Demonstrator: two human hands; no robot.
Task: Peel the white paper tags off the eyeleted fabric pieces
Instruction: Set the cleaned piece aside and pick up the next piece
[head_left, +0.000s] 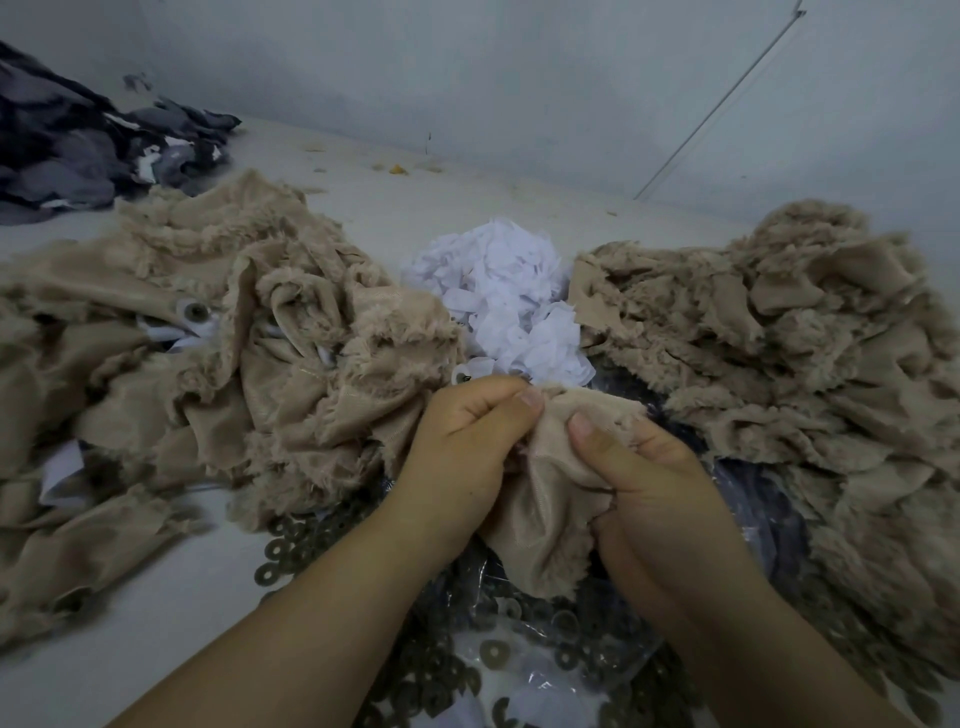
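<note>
Nearest the camera, a clear plastic bag (524, 670) of bronze-coloured ring washers (491, 652) lies on the pale table (171, 613), with more loose rings (275, 551) spilled to its left.

Directly above the bag, both forearms reach forward and meet on one tan plush fabric piece (550, 499). The piece is crumpled, smooth backing facing up, with fuzzy pile showing along its lower and upper edges. No eyelet or tag is visible on it from this angle.

The left hand (467, 441) is curled, thumb on top, pinching the piece's upper left edge against the fingers. The right hand (660, 478) grips the piece from the right, thumb pressed flat on the backing, fingers wrapped beneath. The two thumbs sit close together, near the top fold.

Beyond the hands, a heap of white paper tags (509, 291) sits in the middle of the table. To its left lies a loose pile of tan fabric pieces (218, 332), one showing a metal eyelet (196, 312) with white paper beside it. To the right is a second pile of tan pieces (779, 322), layered more evenly.

At far left, dark grey cloth (78, 150) is bunched against the grey wall (519, 78).
</note>
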